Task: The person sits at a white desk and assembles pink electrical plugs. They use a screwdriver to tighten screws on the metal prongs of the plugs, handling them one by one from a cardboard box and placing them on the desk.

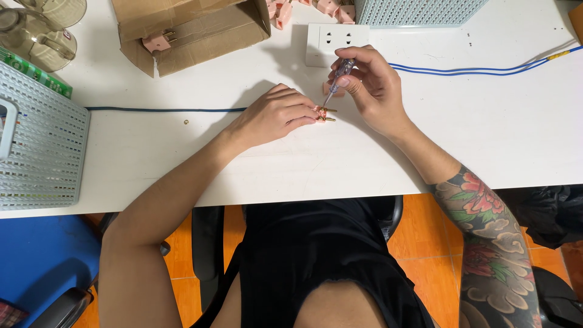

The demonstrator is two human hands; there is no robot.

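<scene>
A small pink plug (pixel 323 114) with brass pins sits on the white table (pixel 291 164), right between the two hands. The left hand (pixel 273 115) pinches it tight so it cannot slide. The right hand (pixel 370 85) is closed around a thin screwdriver (pixel 337 82), tip down on the plug, held upright so it can turn. Just behind the hands lies a white socket (pixel 328 42), with blue wires (pixel 480 70) running off past the right hand. A cardboard box (pixel 194 30) holds more pink parts. A grey basket (pixel 36 146) stands far out past the left hand.
</scene>
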